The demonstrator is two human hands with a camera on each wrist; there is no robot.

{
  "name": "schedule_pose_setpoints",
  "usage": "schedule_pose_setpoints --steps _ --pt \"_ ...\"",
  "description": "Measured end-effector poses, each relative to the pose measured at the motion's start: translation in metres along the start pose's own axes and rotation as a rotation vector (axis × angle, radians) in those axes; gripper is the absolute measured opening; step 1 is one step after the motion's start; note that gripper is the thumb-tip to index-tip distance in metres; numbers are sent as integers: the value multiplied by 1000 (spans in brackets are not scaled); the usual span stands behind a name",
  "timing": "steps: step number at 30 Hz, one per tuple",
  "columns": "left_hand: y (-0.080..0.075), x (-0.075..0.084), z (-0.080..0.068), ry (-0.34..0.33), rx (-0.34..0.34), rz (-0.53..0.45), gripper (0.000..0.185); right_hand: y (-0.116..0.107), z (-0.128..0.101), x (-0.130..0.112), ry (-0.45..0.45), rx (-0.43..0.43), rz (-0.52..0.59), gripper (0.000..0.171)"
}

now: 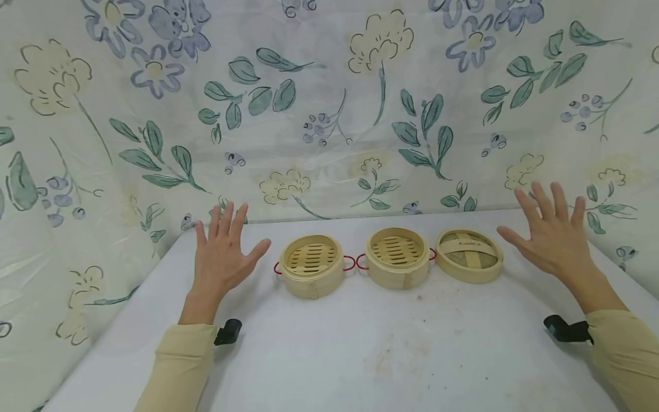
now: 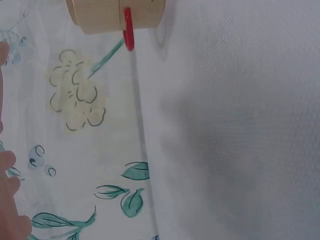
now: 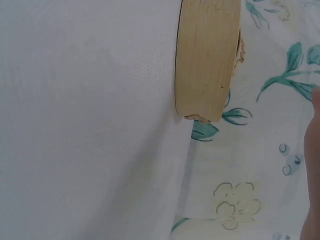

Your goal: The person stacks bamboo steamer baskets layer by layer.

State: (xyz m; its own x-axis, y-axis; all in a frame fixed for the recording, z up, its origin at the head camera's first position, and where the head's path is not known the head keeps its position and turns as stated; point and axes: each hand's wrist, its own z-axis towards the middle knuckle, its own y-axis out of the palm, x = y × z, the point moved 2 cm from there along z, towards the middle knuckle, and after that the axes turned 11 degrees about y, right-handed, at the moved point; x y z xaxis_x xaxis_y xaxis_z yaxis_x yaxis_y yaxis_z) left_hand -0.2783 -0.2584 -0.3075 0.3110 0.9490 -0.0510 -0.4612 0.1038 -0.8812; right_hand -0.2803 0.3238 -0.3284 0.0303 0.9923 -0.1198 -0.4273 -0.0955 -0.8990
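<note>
Two round bamboo steamer baskets with slatted bottoms stand side by side on the white table: the left basket (image 1: pixel 315 285) and the middle basket (image 1: pixel 399 277), each with red loop handles (image 1: pixel 349 263). To their right lies the round bamboo lid (image 1: pixel 473 276), a strip across its woven top. My left hand (image 1: pixel 221 257) is held with fingers spread, left of the left basket and apart from it. On the other side my right hand (image 1: pixel 556 240) has its fingers spread too, to the right of the lid. Neither hand holds anything. The lid's side wall (image 3: pixel 206 60) shows in the right wrist view.
A floral sheet (image 1: pixel 340 149) hangs behind the white table (image 1: pixel 329 355) and along its left and right sides. Small brownish specks and stains mark the tabletop in front of the baskets. A black wrist camera (image 1: pixel 229 332) sits at the left cuff, another black camera (image 1: pixel 566 329) at the right.
</note>
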Motion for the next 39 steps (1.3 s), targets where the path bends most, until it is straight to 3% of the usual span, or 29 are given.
schedule_pose_setpoints --steps 19,29,39 --pt "1 -2 0 -47 -68 -247 96 3 1 -4 0 -3 115 87" --pt "1 0 0 -100 -153 -362 100 2 0 -8 60 -74 223 89" --pt "6 2 0 -105 -222 -434 102 0 1 -12 83 -136 293 89"
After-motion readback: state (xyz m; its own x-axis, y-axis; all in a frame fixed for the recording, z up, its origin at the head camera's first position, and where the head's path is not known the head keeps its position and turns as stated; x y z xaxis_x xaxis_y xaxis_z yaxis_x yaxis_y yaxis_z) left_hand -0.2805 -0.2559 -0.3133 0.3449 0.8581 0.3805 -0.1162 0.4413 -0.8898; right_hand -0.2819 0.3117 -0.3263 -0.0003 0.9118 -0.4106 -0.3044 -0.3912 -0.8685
